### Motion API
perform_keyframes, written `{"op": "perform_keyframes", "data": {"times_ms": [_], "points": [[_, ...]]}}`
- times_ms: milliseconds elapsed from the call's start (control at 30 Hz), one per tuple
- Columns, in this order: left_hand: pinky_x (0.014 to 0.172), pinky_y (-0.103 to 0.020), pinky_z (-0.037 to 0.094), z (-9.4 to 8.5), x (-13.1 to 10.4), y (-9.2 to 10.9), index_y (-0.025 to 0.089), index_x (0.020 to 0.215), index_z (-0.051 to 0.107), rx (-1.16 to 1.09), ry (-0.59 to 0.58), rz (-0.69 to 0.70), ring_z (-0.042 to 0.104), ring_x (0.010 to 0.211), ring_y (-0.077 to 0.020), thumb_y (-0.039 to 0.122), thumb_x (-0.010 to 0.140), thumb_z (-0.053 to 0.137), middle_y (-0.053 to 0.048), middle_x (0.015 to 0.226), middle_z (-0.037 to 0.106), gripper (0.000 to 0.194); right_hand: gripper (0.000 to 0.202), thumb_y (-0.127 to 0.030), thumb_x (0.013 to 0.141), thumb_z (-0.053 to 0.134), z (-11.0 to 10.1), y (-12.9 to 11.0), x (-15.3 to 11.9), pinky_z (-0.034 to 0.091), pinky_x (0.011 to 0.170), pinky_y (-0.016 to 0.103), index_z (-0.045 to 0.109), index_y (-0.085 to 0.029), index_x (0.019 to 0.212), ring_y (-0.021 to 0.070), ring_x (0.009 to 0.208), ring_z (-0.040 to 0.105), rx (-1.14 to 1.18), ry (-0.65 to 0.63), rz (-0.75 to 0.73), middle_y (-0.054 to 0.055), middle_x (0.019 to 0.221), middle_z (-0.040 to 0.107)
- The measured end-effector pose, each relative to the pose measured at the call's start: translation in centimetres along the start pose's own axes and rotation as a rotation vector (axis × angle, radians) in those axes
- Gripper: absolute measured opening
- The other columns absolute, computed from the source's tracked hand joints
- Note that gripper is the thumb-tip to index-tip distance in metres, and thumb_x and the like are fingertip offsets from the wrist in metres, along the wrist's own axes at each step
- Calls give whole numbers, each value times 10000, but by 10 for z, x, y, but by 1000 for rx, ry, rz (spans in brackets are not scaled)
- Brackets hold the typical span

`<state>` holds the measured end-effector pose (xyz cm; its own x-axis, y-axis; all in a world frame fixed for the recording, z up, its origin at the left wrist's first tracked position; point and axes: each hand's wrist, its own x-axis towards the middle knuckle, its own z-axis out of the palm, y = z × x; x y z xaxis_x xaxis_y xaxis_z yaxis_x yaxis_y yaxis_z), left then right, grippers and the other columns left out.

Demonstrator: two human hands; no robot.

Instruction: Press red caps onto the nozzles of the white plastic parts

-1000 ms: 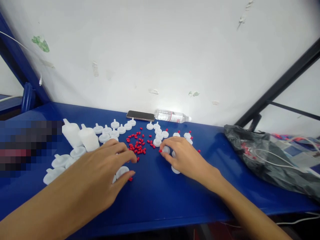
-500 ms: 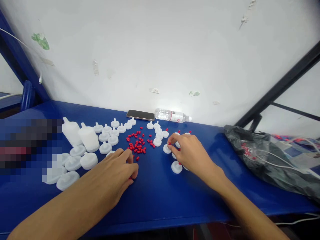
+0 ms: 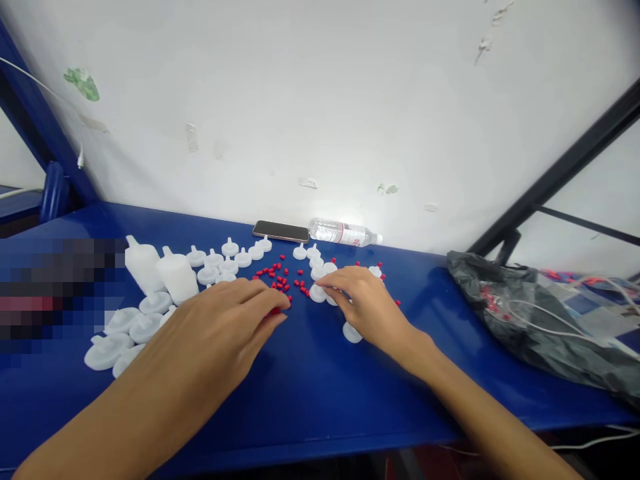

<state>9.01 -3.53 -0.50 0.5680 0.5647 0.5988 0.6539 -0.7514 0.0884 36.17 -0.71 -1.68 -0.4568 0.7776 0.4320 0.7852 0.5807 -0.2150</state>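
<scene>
L hand (image 3: 227, 327) pinches red caps (image 3: 277, 285) w/ fingers together; R hand (image 3: 365, 300), fingers spread, touches white cap (image 3: 318, 293) on blue worktop (image 3: 320, 387).

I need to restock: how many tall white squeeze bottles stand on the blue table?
2: one white squeeze bottle at far left, the second touching its right side. The blurred patch further left may hide more.

We see small red caps (image 3: 278, 287) scattered loose just past our left fingers (image 3: 273, 308), and flat white lids (image 3: 318, 293) with upright spouts lying under our right fingers (image 3: 334, 288).
</scene>
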Motion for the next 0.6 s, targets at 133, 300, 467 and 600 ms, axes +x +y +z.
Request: {"op": "perform_keyframes", "data": {"times_ms": [133,300,467,600], "points": [[720,-352,579,-7,2,-2,231,1039,739,-26,63,-9,797,870,-231,350,1162,406,-35,996,814,374,149,-144,1038,713,-15,-13,1,570,977,405,838,-224,1047,252,1013,799,115,43,29,41,1080,873],[618,-347,563,-5,3,-2,236,1031,722,10,20,-31,793,745,-216,370,1168,392,-19,933,811,382,144,-209,1033,750,-18,-30,-6,536,1027,402,823,-230,1155,238,1021,779,189,-161,-53,35,1085,862],[605,-346,595,1,3,-3,203,1020,767,48,23,44,815,788,-243,286,1155,358,-56,958,829,438,407,-437,963,856,-9,-29,-7,410,1203,547,784,-188,1277,316,1202,733,61,-316,-60,102,1174,822],[584,-301,585,0,3,-3,220,1032,812,5,-37,17,762,668,-181,169,1110,336,-56,1017,825,485,218,-306,1051,761,-10,-29,-6,322,1276,535,766,-195,1239,261,1190,745,106,-303,-72,72,1211,819]]}}
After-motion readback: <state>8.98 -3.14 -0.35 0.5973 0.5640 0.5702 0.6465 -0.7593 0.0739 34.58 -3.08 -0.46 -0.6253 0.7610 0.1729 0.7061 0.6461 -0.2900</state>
